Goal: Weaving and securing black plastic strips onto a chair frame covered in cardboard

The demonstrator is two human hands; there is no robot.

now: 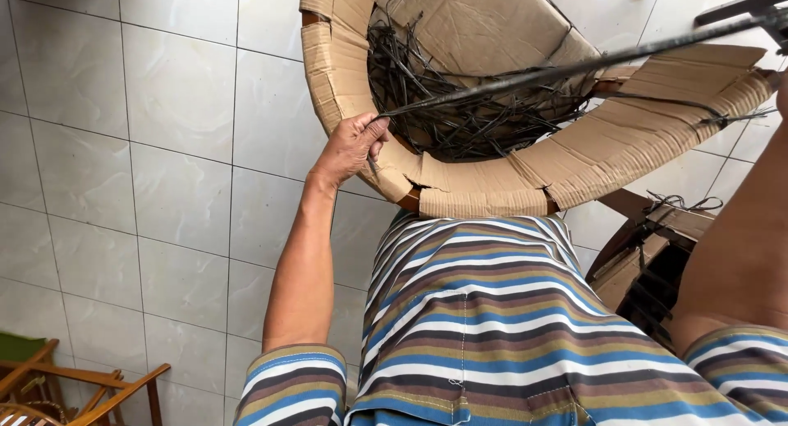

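My left hand is closed on the end of a long dark strand at the near rim of a round frame wrapped in brown cardboard. The strand runs taut up to the right, towards the top right corner. Inside the frame lies a tangle of dark strips. Only my right forearm shows at the right edge; the hand itself is out of the picture. My striped shirt fills the lower middle.
White floor tiles cover the left. Wooden furniture parts sit at the bottom left. Another brown frame piece with dark strips lies at the right, below the cardboard ring.
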